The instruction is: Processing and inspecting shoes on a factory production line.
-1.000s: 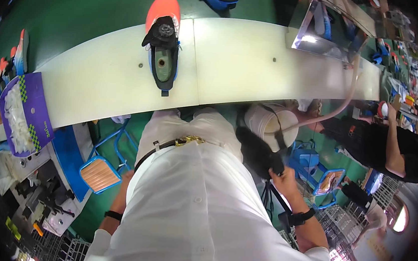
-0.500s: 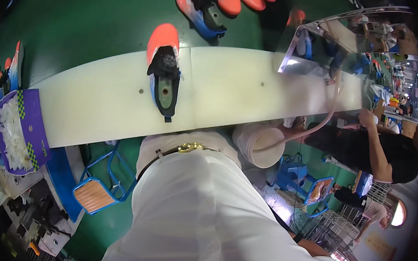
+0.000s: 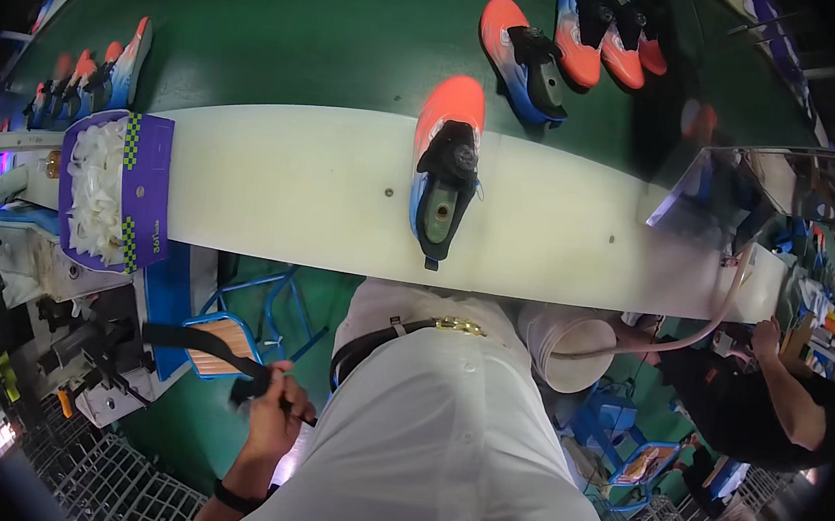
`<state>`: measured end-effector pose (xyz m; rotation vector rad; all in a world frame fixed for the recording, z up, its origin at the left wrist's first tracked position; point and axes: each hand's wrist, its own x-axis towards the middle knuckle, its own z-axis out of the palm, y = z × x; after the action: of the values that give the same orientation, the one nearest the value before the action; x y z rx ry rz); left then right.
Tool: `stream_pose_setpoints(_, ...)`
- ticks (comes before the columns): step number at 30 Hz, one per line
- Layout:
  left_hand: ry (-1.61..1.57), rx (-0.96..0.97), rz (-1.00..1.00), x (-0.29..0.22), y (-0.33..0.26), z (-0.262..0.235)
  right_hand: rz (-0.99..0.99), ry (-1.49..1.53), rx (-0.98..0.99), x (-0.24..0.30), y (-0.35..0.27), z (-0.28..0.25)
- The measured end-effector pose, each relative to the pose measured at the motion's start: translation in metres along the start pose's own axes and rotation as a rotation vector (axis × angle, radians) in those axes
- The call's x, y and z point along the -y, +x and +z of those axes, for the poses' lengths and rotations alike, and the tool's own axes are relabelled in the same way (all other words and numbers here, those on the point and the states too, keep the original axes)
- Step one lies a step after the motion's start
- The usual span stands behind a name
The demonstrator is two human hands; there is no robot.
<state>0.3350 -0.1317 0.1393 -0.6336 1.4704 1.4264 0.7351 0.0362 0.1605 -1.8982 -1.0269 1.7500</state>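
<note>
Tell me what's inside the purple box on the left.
The purple box lies open and is filled with a heap of white, translucent pieces, too small to identify. The heap covers the box's bottom, so anything beneath cannot be seen.

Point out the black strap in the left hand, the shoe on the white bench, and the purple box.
black strap (image 3: 197, 342), head view: mid-length of the strap.
shoe (image 3: 451, 113), head view: orange toe.
purple box (image 3: 148, 184), head view: right wall.
</note>
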Motion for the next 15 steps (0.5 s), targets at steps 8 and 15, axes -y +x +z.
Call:
stream_pose_setpoints(8, 1.065, 0.585, 0.057, -0.019, 0.017, 0.043, 0.165, 0.251, 0.046, -0.009, -0.023, 0.034)
stream_pose_setpoints(15, 0.86, 0.307, 0.018, -0.025, -0.001, 0.056, 0.186, 0.414, 0.015, 0.004, 0.015, 0.05)
